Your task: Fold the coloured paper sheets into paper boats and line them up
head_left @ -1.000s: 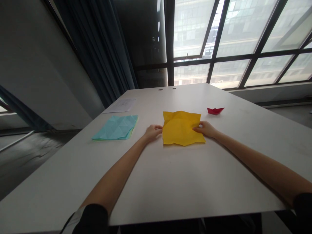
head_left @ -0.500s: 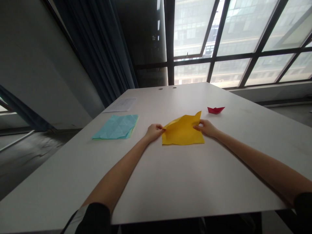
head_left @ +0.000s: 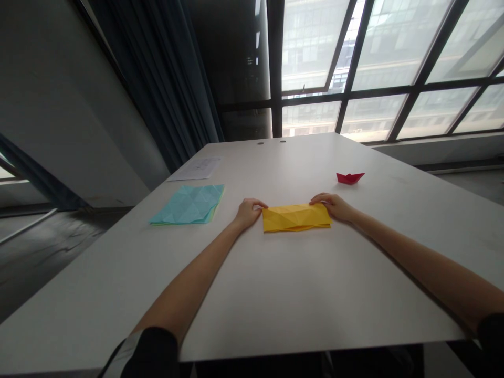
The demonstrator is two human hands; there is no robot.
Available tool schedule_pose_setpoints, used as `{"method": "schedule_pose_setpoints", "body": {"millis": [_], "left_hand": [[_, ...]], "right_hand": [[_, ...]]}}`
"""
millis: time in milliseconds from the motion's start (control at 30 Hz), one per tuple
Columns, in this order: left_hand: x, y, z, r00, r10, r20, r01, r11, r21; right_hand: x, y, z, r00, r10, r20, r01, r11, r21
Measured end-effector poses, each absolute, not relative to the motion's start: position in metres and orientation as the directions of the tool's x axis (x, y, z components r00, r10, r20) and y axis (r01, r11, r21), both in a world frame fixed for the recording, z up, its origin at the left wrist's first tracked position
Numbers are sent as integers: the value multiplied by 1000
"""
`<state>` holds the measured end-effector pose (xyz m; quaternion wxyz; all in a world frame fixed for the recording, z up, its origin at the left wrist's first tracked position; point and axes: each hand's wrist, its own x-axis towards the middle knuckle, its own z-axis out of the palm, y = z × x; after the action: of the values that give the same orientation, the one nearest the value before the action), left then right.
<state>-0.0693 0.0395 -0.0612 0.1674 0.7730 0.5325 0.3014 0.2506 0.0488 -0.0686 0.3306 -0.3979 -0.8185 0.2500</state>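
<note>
A sheet of yellow paper (head_left: pixel 296 217) lies folded over into a creased strip on the table, its near edges slightly parted. At its far left corner, my left hand (head_left: pixel 249 212) pinches the fold between thumb and fingers. My right hand (head_left: pixel 334 206) has its fingers closed over the far right corner, with the fingertips on top of the paper and part of the grip hidden. Beyond my right hand sits a small red paper boat (head_left: pixel 350 178), touched by neither hand.
To the left lies a stack of creased light-blue paper (head_left: pixel 188 205) with greenish sheets beneath. A white printed sheet (head_left: pixel 196 169) rests farther back near the left edge of the white table (head_left: pixel 252 294). Windows and a dark curtain (head_left: pixel 157 79) stand behind.
The far part of the yellow paper, raised and bent half a second ago, is now folded down toward me onto the near part. My right hand has shifted slightly to the far right corner.
</note>
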Motion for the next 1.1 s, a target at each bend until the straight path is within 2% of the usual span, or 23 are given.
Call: {"method": "schedule_pose_setpoints", "body": {"millis": [300, 400, 500, 600, 733, 867, 1100], "left_hand": [[-57, 31, -43, 226, 947, 228, 891, -296, 345], [-47, 24, -35, 321, 923, 213, 901, -367, 230], [-34, 14, -31, 482, 855, 192, 835, -515, 192], [-20, 3, -32, 598, 790, 139, 762, -613, 208], [-6, -8, -38, 540, 829, 147, 810, -559, 177], [0, -10, -48, 511, 850, 125, 831, -526, 180], [-12, 1, -54, 480, 875, -71, 861, -453, 232]], "right_hand": [[249, 56, -60, -596, 754, 276, 664, 656, -357], [240, 49, -50, -626, 748, 222, 703, 664, -255], [225, 37, -43, -646, 737, 198, 713, 676, -188], [209, 25, -42, -663, 723, 192, 701, 690, -179], [196, 17, -50, -696, 684, 219, 649, 729, -217], [194, 18, -62, -667, 706, 238, 669, 708, -224], [202, 22, -69, -621, 780, 82, 745, 619, -248]]}}
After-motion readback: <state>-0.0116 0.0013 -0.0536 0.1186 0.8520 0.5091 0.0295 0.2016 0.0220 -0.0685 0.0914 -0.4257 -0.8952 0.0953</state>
